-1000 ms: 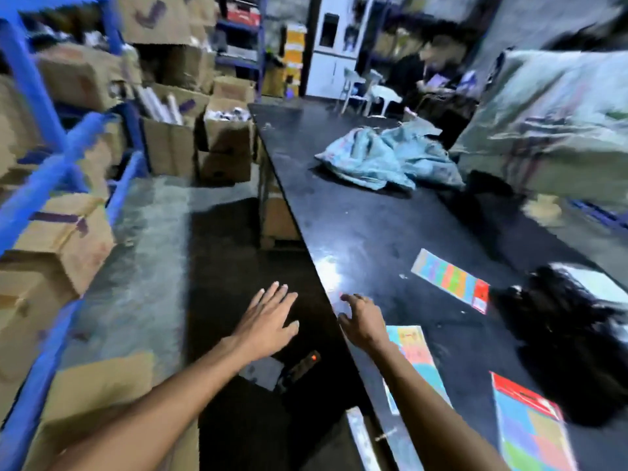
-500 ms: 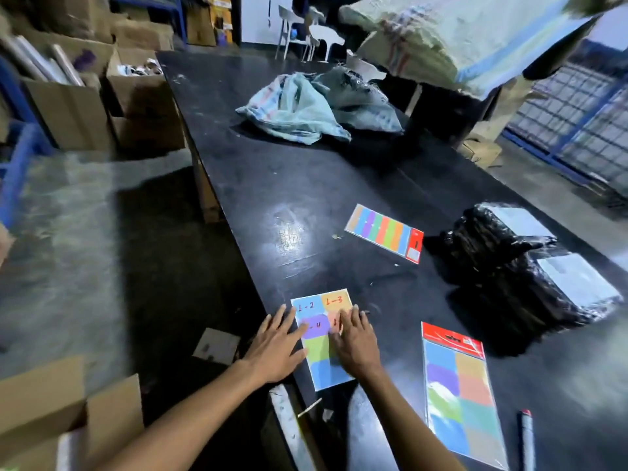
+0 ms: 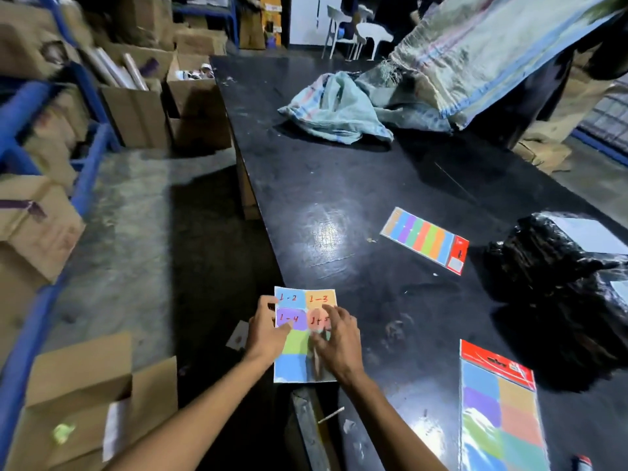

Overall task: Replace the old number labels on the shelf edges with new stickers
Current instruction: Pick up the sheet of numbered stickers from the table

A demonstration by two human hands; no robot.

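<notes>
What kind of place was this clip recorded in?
Most likely a warehouse or stockroom: blue metal racking loaded with cardboard boxes lines the left, woven sacks lie on a long black worktable, and the floor is bare concrete.

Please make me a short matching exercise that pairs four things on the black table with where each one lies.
Things:
1. numbered sticker sheet
2. striped sticker pack
3. sealed sticker pack with red header
4. crumpled cloth sack

Places:
A. far end of the table
B. near right corner, flat on the table
C. at the near edge, under the left hand and right hand
D. middle of the table, just left of the black wrapped bundle

Pairs: 1-C, 2-D, 3-B, 4-A
</notes>
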